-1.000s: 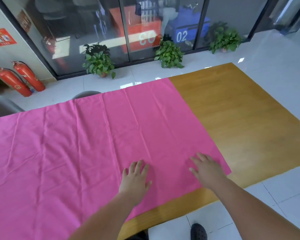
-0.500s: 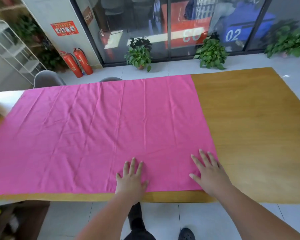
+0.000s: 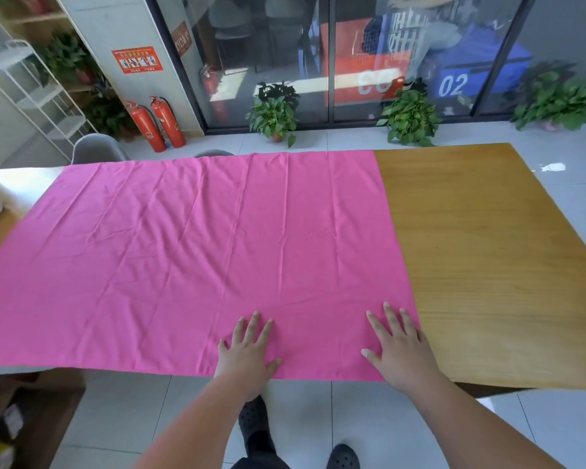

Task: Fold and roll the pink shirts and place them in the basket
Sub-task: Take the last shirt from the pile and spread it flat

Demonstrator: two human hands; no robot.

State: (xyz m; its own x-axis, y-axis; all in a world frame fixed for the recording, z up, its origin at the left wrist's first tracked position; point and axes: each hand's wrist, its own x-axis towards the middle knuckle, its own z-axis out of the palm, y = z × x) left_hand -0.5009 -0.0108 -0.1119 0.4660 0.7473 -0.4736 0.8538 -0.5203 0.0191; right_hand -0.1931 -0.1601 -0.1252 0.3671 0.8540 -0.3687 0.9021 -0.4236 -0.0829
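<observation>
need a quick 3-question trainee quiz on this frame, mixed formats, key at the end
1. True or false: the left hand and the right hand both lie flat, fingers straight, on the pink cloth.
2. Multiple choice: which hand is nearer the bare wood of the table? A) left hand B) right hand C) both equally near
3. Fill in: two red fire ____ stand on the floor beyond the table.

Key
1. True
2. B
3. extinguishers
</observation>
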